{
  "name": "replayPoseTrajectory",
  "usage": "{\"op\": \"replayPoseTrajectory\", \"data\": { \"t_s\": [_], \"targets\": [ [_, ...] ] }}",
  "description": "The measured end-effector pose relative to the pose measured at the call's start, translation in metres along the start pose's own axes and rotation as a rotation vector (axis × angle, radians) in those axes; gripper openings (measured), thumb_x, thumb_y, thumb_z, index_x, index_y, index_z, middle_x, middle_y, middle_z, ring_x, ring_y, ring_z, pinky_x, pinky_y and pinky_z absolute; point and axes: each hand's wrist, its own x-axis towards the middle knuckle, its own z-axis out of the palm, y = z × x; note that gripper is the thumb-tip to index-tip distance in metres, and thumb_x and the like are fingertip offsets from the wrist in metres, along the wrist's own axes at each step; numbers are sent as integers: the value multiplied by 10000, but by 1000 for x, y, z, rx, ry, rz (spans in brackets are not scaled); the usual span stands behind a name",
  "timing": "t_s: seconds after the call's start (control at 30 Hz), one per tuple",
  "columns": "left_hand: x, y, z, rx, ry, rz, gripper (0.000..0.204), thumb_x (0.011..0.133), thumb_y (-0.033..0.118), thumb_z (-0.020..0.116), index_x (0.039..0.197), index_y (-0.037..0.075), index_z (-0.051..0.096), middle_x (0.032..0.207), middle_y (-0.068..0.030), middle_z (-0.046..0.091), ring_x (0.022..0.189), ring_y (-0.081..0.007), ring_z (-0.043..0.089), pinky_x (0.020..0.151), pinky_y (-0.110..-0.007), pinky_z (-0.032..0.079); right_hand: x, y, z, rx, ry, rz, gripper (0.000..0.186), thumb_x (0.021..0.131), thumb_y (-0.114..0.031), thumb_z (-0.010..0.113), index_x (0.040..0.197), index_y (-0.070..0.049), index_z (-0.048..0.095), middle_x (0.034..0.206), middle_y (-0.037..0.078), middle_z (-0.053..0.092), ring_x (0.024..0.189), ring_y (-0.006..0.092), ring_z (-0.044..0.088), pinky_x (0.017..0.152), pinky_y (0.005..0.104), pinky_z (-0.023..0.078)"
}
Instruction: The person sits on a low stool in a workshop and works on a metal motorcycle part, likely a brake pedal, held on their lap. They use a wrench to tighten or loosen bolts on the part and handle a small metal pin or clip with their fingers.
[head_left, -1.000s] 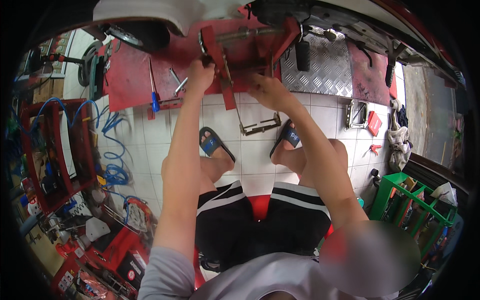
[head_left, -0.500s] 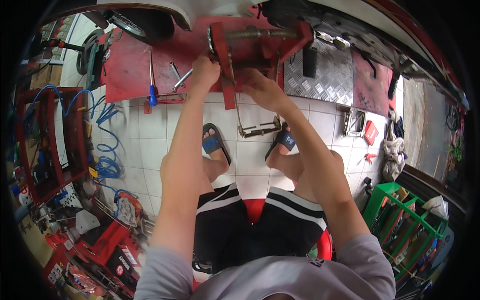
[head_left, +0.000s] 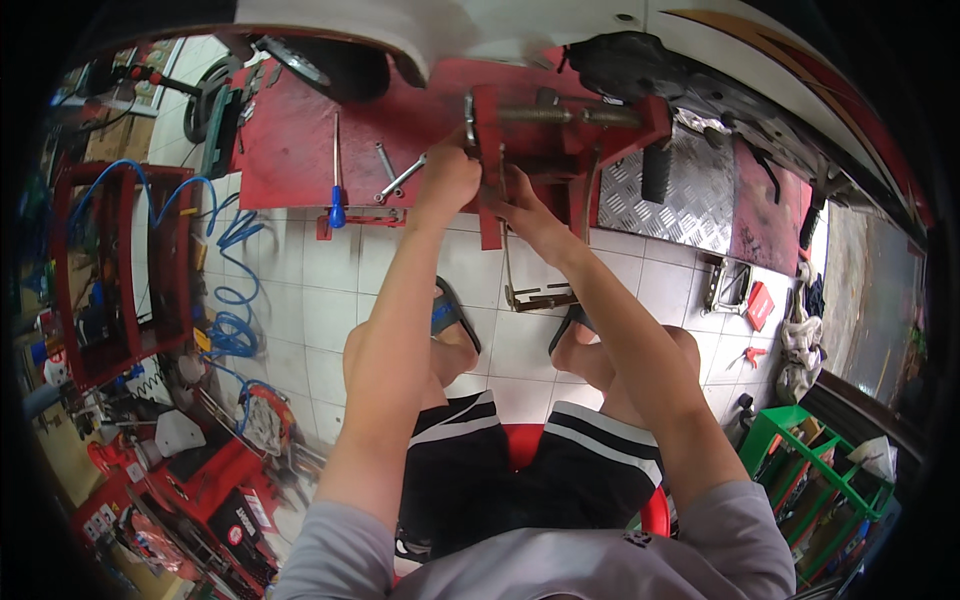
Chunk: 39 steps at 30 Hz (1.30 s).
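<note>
A red steel bracket (head_left: 488,230) with a metal shaft (head_left: 535,115) across its top sits on the red platform (head_left: 285,165). A thin metal linkage (head_left: 538,300) hangs below it. My left hand (head_left: 452,182) is closed at the bracket's left upright; what its fingers hold is hidden. My right hand (head_left: 532,222) reaches to the inner side of that same upright, fingers curled and partly hidden, so their hold is unclear. Left of the bracket lie a blue-handled screwdriver (head_left: 337,205) and wrenches (head_left: 400,178).
Above stands a white-bodied motorbike (head_left: 500,35). A checker plate (head_left: 660,205) is at right, a metal stand (head_left: 725,285) and red box (head_left: 760,305) below it. Left are a red frame cart (head_left: 120,345) and blue hose (head_left: 230,335); right, a green rack (head_left: 805,430).
The whole view has shifted, with bracket and platform now further right and lower. My hands are closer together, the right one having moved toward the left upright.
</note>
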Motion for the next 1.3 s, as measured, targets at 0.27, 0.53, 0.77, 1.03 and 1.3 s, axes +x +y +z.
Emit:
{"op": "replayPoseTrajectory", "data": {
  "t_s": [0.27,0.53,0.77,1.03,1.3],
  "targets": [
    [-8,1,-1,100,107,47,346,811,-44,489,1101,50,652,933,-192,695,906,-371,669,793,-425,511,-1,-1,1,-336,3,125,863,865,-226,584,1542,-165,52,1162,246,625,1098,397,619,952,423,463],
    [-9,-5,5,40,79,-26,333,807,-26,508,1099,55,647,951,-208,689,943,-408,646,797,-458,514,-22,-27,1,-326,-55,190,894,824,-199,618,1552,-132,103,1200,233,597,1140,341,594,961,402,452],
    [0,-34,10,55,46,47,261,838,33,497,1065,37,626,950,-233,677,940,-439,629,799,-485,506,-27,-45,-1,-173,-119,297,986,783,-235,666,1558,-159,61,1294,222,552,1182,320,564,991,407,433],
    [6,-36,17,39,50,51,244,842,54,494,1052,33,617,939,-241,671,936,-462,615,799,-506,498,-12,-12,-5,-219,-32,175,1020,776,-257,684,1557,-175,34,1335,226,533,1225,365,544,1028,420,410],
    [6,-42,10,173,0,77,270,962,105,464,1186,-8,566,976,-151,701,721,-229,695,704,-374,539,-34,-24,-23,-830,-273,345,682,827,-339,566,1404,-16,398,1212,252,617,1175,411,579,988,432,457]
  ]
}}
